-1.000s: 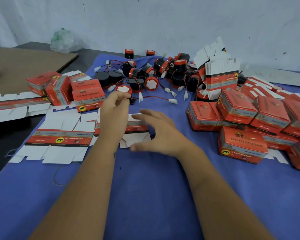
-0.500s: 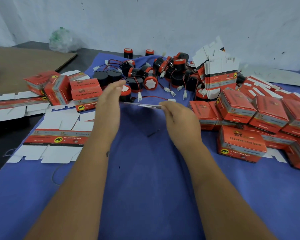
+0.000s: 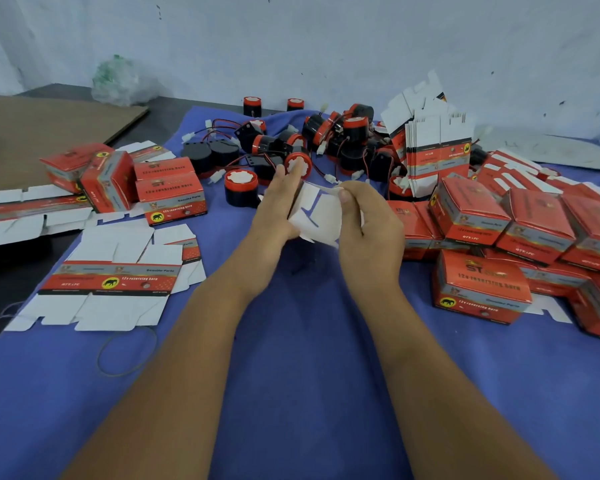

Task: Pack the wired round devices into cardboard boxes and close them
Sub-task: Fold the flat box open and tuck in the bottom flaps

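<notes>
White cardboard: the carton blank is showing its unprinted inner side, partly folded open into a box shape, flaps loose.
Where: it is hanging above the blue cloth, between both hands, just in front of the pile of round devices.
Left hand: fingers are pressing flat along the carton's left side, holding it.
Right hand: thumb and fingers are pinching the carton's upper right edge.
Change: half a second ago the carton was being held flat and edge-on between the hands; now it is opening up and tilting toward the camera.
Nearby: closed red boxes are sitting stacked at right, flat blanks lying at left.
</notes>
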Demonstrator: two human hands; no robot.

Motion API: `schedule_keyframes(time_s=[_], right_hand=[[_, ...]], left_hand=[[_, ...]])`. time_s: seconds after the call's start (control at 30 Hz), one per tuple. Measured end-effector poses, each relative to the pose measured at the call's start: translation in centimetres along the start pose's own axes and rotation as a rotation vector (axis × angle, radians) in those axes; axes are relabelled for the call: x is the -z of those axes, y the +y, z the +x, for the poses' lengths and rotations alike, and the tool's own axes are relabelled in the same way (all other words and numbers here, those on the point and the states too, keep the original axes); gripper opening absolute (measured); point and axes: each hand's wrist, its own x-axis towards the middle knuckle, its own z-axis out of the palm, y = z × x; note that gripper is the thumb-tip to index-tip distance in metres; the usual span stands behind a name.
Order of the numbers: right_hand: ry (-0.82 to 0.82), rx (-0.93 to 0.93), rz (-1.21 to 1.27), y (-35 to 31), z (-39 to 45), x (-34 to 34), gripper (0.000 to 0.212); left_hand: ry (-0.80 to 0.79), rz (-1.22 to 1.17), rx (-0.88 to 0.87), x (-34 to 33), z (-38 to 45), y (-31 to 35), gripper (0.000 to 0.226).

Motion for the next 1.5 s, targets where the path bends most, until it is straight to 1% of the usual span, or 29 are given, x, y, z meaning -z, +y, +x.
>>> schedule_keyframes(time_s=[0.03,0.1,0.13,0.17,0.23,0.27,0.3,0.37,0.4,0.47,0.53,0.6,0.67,0.7,0.8,0.87,0.9,0.97,1.13,1.2,1.3,1.43,1.5], right_hand=[[0.015,0.015,0.011,0.1,0.1,0.0,0.024],[0.028,0.048,0.027,0.1,0.1,0.0,0.022],[0.021,0.061,0.020,0.1,0.0,0.0,0.023],[0.009,0.070,0.007,0.1,-0.1,-0.1,0.023],[-0.013,0.065,0.007,0.0,-0.2,-0.2,0.022],[-0.024,0.050,0.037,-0.1,-0.2,-0.2,0.020],[-0.043,0.020,0.096,-0.2,-0.2,-0.3,0.018],[-0.072,-0.066,0.298,-0.5,-0.2,-0.2,0.022],[-0.058,-0.110,0.409,-0.6,-0.1,-0.2,0.026],[0.006,-0.214,0.567,-0.7,0.1,0.2,0.038],[0.039,-0.311,0.639,-0.6,0.4,0.6,0.047],[-0.021,-0.354,0.672,-0.3,0.7,0.8,0.049],[-0.138,-0.331,0.673,-0.3,0.6,0.7,0.047],[-0.186,-0.317,0.678,-0.3,0.5,0.6,0.049],[-0.254,-0.260,0.643,-0.4,0.3,0.3,0.069],[-0.272,-0.183,0.562,-0.6,0.1,0.1,0.073],[-0.281,-0.146,0.535,-0.5,0.1,0.0,0.070],[-0.277,-0.104,0.511,-0.6,0.0,-0.3,0.061],[-0.269,-0.120,0.552,-0.7,0.1,-0.2,0.043],[-0.266,-0.168,0.590,-0.7,0.2,-0.4,0.036],[-0.241,-0.296,0.710,-0.8,0.3,-0.6,0.037],[-0.228,-0.397,0.792,-0.7,0.3,-0.7,0.032],[-0.211,-0.447,0.779,-0.5,0.4,-0.8,0.026]], left_hand=[[-0.040,-0.039,0.011,-0.1,-0.2,0.3,0.092],[-0.103,-0.050,-0.060,-0.5,-1.5,0.3,0.102],[-0.098,-0.013,-0.103,-0.5,-2.2,-0.1,0.103],[-0.054,0.020,-0.135,-0.4,-2.5,-0.5,0.100],[0.046,0.053,-0.194,-0.1,-2.1,-0.7,0.081],[0.069,0.081,-0.224,0.1,-1.9,-0.8,0.072],[0.097,0.135,-0.244,0.2,-1.8,-0.9,0.065],[0.181,0.259,-0.230,0.4,-1.6,-1.1,0.042],[0.209,0.256,-0.206,0.6,-1.6,-1.1,0.033],[0.202,0.122,-0.206,1.0,-1.6,-0.6,0.023],[0.158,-0.011,-0.235,1.1,-1.9,-0.2,0.023],[0.112,-0.094,-0.221,1.1,-2.5,0.2,0.021],[0.078,-0.167,-0.220,0.7,-2.7,0.3,0.016],[0.085,-0.189,-0.229,0.5,-2.7,0.5,0.019],[0.205,-0.215,-0.272,0.0,-2.3,1.0,0.049],[0.250,-0.251,-0.256,-0.4,-2.1,1.2,0.064],[0.261,-0.275,-0.239,-0.5,-2.0,1.2,0.068],[0.289,-0.318,-0.214,-0.5,-2.1,1.2,0.067],[0.308,-0.501,-0.143,0.3,-2.2,1.0,0.061],[0.315,-0.559,-0.133,0.3,-2.2,1.3,0.060],[0.254,-0.615,-0.104,0.3,-2.0,1.4,0.062],[0.142,-0.695,-0.097,-0.1,-1.8,1.0,0.045],[0.126,-0.800,-0.067,-0.3,-1.7,1.0,0.036]])
